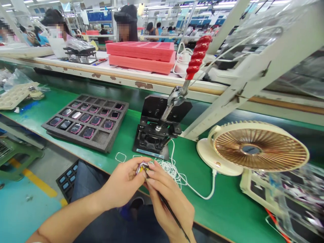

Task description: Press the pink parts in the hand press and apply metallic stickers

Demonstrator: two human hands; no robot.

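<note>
fingers hide most of the small silvery part (140,167), so i cannot identify it. my left hand (124,185) pinches it at the fingertips over the green bench (222,202); my right hand (169,199), gripping a thin black tool (173,214), touches it.

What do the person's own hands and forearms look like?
The left hand and the right hand are bare, without gloves or visible rings. No sleeve, watch or strap shows on the left forearm or right wrist. The nails look short and unpainted.

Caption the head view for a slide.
Left hand grips a small silvery part; right hand holds a thin black tool, by a black lever press.
</note>
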